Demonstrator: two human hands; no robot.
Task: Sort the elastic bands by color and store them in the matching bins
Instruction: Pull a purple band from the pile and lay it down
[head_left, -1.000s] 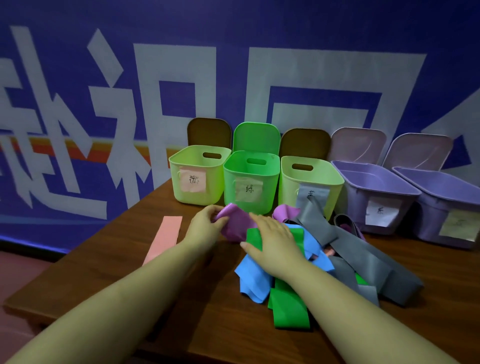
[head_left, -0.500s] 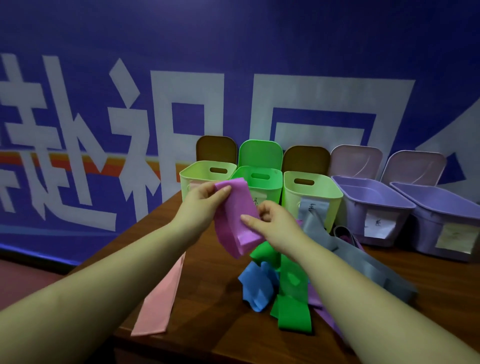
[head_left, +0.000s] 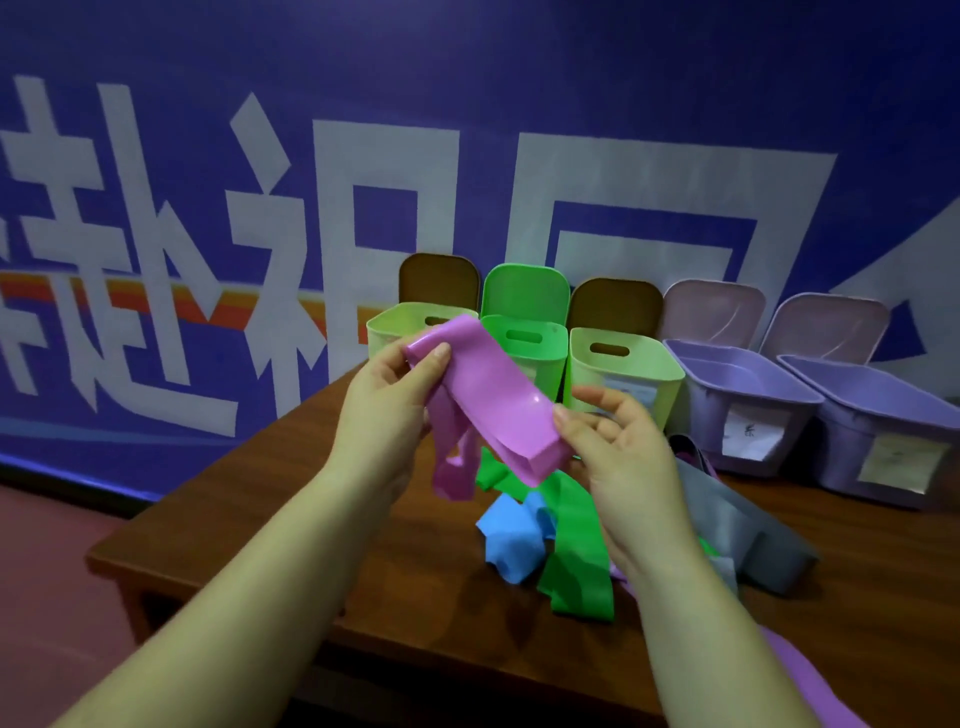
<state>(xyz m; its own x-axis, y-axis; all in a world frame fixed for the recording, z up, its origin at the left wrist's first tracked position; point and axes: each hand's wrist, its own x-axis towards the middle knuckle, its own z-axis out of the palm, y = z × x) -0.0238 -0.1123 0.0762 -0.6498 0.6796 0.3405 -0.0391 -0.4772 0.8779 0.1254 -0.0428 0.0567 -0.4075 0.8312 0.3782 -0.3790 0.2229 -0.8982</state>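
Above the wooden tabletop (head_left: 291, 499), a purple band (head_left: 493, 395) is held up. It is pinched at either end by the left hand (head_left: 387, 400) and right hand (head_left: 618, 447), fingers curled round it.

A: We are holding the pink-purple band (head_left: 488, 400) up over the table (head_left: 249, 519), our left hand (head_left: 387, 410) pinching its upper end and our right hand (head_left: 618, 457) pinching the lower fold.

B: And one loose end is hanging down by our left wrist. What is lying under it?

A: We are looking at a green band (head_left: 576, 566), a blue band (head_left: 511, 540) and a grey band (head_left: 748, 519) heaped together, with five open bins standing behind: light green bin (head_left: 387, 332), green bin (head_left: 535, 348), another light green bin (head_left: 623, 369), purple bin (head_left: 743, 395), far purple bin (head_left: 883, 415).
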